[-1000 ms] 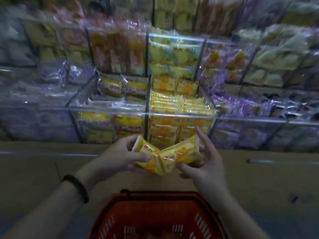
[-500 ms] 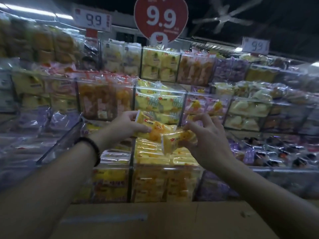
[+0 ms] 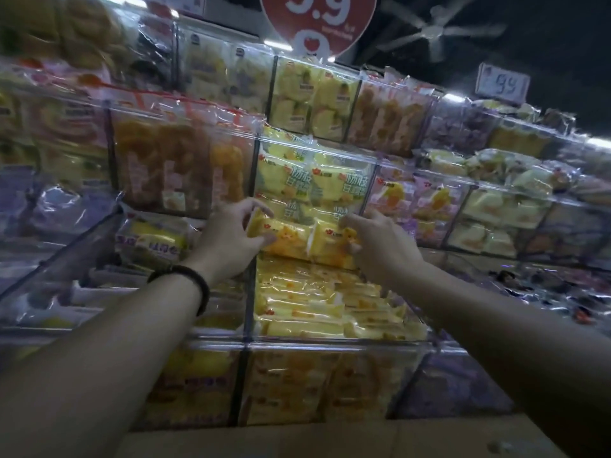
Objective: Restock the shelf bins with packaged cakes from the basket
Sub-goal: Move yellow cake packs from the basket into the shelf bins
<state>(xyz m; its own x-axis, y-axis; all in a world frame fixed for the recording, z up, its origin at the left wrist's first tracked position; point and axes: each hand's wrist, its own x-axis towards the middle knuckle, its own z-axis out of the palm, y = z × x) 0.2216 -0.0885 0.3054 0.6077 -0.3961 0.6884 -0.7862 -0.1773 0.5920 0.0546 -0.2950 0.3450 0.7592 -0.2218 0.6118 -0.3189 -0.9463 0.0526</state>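
Note:
Both arms reach forward over a clear plastic shelf bin (image 3: 334, 345) filled with yellow packaged cakes. My left hand (image 3: 228, 239) grips one yellow-orange cake packet (image 3: 287, 238) by its left end. My right hand (image 3: 377, 246) holds a second yellow cake packet (image 3: 330, 246) by its right end. The two packets lie end to end at the back of the bin, just above the stacked cakes. The basket is out of sight.
Clear bins of other wrapped cakes fill the shelves: yellow ones to the left (image 3: 152, 239), pale green-yellow ones above (image 3: 314, 180), purple ones to the right (image 3: 545, 285). A red 9.9 price sign (image 3: 317, 18) hangs overhead. A cardboard ledge (image 3: 330, 438) runs along the bottom.
Both hands carried the two packets up from over the red basket and forward to the back of the yellow-cake bin. The packets now lie flatter and lower than half a second ago.

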